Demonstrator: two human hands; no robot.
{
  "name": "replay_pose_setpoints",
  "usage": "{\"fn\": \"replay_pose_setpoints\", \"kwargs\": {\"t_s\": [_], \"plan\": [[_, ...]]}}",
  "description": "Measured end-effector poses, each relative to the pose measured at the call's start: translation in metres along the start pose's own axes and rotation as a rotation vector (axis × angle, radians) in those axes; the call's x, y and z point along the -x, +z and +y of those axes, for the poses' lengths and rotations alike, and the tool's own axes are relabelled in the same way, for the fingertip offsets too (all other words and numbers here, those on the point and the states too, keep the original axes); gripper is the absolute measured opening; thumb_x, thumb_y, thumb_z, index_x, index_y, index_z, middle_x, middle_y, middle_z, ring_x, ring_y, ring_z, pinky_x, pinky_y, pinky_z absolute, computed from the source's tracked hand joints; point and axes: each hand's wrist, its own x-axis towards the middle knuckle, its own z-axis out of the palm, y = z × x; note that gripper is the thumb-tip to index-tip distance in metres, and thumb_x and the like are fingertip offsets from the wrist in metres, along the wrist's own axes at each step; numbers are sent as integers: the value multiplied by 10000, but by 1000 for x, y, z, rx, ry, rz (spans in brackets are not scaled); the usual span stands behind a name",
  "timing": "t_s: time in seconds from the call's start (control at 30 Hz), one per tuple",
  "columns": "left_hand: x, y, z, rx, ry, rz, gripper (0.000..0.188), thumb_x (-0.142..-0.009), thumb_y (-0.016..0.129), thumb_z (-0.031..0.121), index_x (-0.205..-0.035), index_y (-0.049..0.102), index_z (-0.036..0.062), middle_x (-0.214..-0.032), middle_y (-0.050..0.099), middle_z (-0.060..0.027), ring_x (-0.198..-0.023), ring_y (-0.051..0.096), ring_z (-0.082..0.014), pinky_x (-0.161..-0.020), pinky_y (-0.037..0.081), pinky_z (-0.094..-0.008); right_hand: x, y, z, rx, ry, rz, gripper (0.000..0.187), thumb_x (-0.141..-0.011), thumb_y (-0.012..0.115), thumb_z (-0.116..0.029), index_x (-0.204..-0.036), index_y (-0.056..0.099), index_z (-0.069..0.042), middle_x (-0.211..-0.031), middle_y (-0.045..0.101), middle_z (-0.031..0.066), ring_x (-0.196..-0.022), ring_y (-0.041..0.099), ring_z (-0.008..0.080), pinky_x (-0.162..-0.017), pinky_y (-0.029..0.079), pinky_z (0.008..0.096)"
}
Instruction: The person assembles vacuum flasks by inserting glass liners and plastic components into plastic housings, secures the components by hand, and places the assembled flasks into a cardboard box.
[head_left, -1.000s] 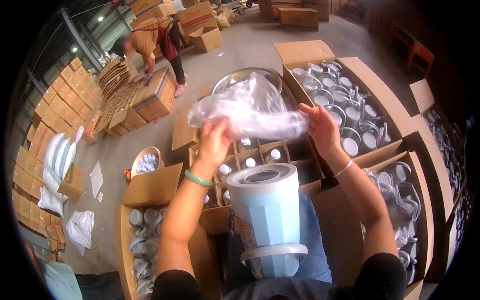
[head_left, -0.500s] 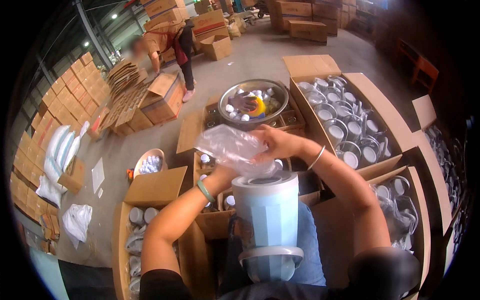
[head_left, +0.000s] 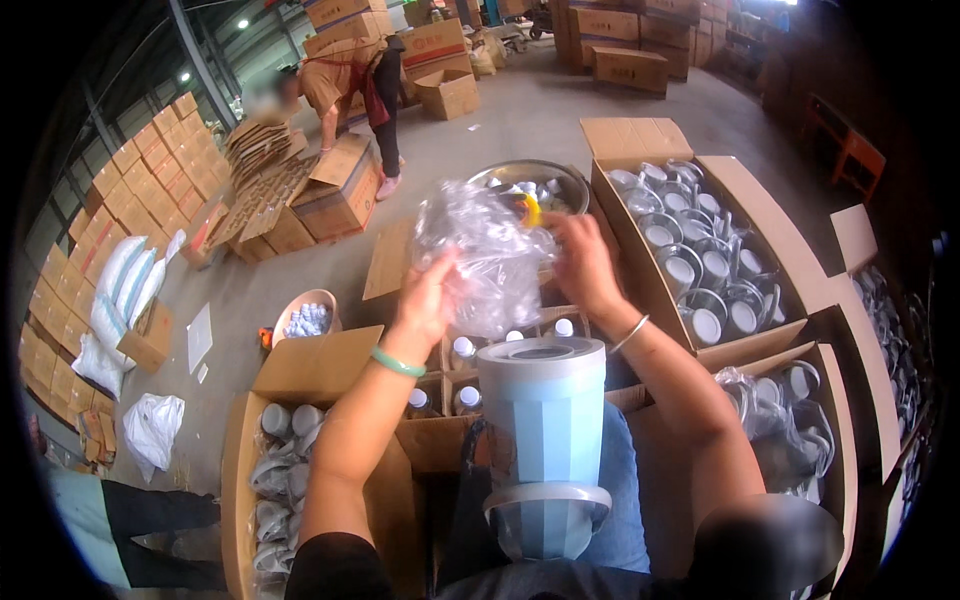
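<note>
A clear, crinkled plastic bag (head_left: 485, 270) is held up in front of me, spread between my two hands. My left hand (head_left: 430, 290) pinches its left side. My right hand (head_left: 585, 262) has its fingers bent round the bag's right edge. Just below, a light blue faceted jug (head_left: 545, 415) with a grey lid and a grey handle stands upright between my thighs, touched by neither hand. Behind the bag is a divided carton (head_left: 432, 385) of white-capped bottles (head_left: 468, 398), partly hidden.
A metal bowl (head_left: 575, 185) of small white pieces sits beyond the bag. Open cartons of bagged grey-topped jugs stand right (head_left: 700, 250), lower right (head_left: 790, 420) and left (head_left: 280, 480). A tub (head_left: 308, 318) is on the floor. Another person (head_left: 345, 85) bends over a carton far left.
The bag has gone from bunched just above the jug's lid to raised and opened out. My hands have moved farther apart, and the bowl is now partly covered by the bag.
</note>
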Motion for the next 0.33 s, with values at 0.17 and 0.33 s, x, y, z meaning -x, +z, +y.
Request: {"fn": "replay_pose_setpoints", "kwargs": {"t_s": [0.17,0.33], "plan": [[17,3,3,334,-61,-34,285,-937,656,265,-1151,601,86,-913,631,-12,-764,646,-166,-673,569,-326,41,-28,79,288,288,-24,371,-768,596,8,-1121,542,-93,-1181,501,185,-994,597,412,-811,514,482],[29,-1,-21,176,-24,-8,159,-943,631,131,-1097,645,91,-1015,662,-38,-916,650,-147,-790,564,-298,51,-29,62,-314,602,-107,477,-739,723,-151,-1146,486,-78,-1220,499,147,-1086,596,327,-907,483,442]]}}
